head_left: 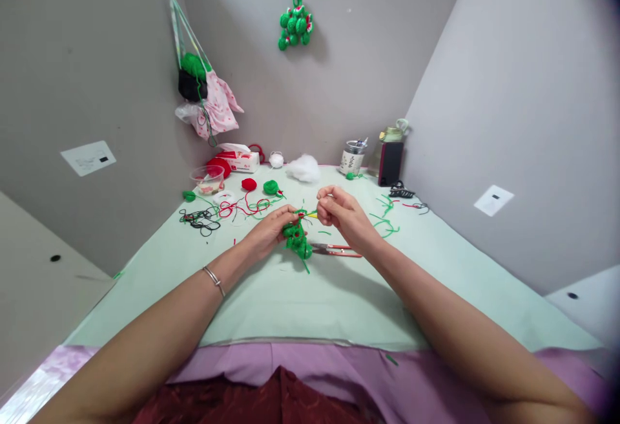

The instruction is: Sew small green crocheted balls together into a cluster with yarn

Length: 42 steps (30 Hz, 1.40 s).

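My left hand (277, 230) is closed on a green crocheted piece (297, 240) that hangs down from its fingertips, with a small red bit at its top edge. To the right, my right hand (338, 211) is held up with its fingers pinched together. A strand of green yarn and a yellow thing (312, 215) lie between the two hands; what the right fingers pinch is too small to make out. Orange-handled thread snips (338, 250) rest on the table below my right hand, their blades pointing left near the crocheted piece.
Tangled black yarn (201, 219), a red ball (248, 184), a green ball (270, 187) and a clear tub (207, 179) are at the left. White stuffing (303, 169) lies at the back. A can (352, 158) and dark phone (391, 164) stand back right, near green scraps (385, 225).
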Available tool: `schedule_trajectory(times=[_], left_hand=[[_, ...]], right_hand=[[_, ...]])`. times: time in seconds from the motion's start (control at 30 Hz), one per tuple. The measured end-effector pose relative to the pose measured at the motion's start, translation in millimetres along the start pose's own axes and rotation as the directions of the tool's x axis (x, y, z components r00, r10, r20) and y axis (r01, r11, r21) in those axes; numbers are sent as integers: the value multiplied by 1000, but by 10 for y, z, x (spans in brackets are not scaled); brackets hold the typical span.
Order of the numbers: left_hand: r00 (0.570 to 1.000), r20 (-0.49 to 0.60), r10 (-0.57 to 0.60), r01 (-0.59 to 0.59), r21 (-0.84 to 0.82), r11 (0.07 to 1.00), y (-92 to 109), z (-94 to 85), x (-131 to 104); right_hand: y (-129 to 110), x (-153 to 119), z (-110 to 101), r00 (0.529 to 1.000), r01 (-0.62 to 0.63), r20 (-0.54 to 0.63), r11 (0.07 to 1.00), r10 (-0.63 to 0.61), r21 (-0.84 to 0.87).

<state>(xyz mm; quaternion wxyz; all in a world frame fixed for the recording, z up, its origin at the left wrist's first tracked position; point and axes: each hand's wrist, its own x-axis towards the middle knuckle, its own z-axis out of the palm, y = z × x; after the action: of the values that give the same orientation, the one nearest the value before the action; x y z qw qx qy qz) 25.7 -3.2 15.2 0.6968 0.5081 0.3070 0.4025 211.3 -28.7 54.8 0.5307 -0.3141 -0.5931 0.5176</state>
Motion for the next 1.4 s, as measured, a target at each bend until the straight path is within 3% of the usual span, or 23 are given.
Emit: schedule_trajectory(times=[0.33, 0.47, 0.6, 1.13, 1.4], left_hand=[[991, -123, 47, -56, -71, 996, 96, -93, 25], [992, -110, 62, -76, -122, 990, 92, -85, 24], [989, -134, 60, -78, -127, 989, 102, -64, 15], [992, -114, 58, -63, -32, 998, 51, -79, 26], [976, -172, 131, -135, -14, 991, 4, 46, -11]], right_hand=[[36, 6, -28, 988, 55, -124, 953, -95, -297], [111, -17, -7, 979, 105, -96, 853, -178, -512], [194, -46, 2, 988, 99, -32, 775, -151, -624], [200, -46, 38, 992, 18, -83, 763, -95, -646], [231, -54, 62, 992, -11, -109, 791, -70, -611]])
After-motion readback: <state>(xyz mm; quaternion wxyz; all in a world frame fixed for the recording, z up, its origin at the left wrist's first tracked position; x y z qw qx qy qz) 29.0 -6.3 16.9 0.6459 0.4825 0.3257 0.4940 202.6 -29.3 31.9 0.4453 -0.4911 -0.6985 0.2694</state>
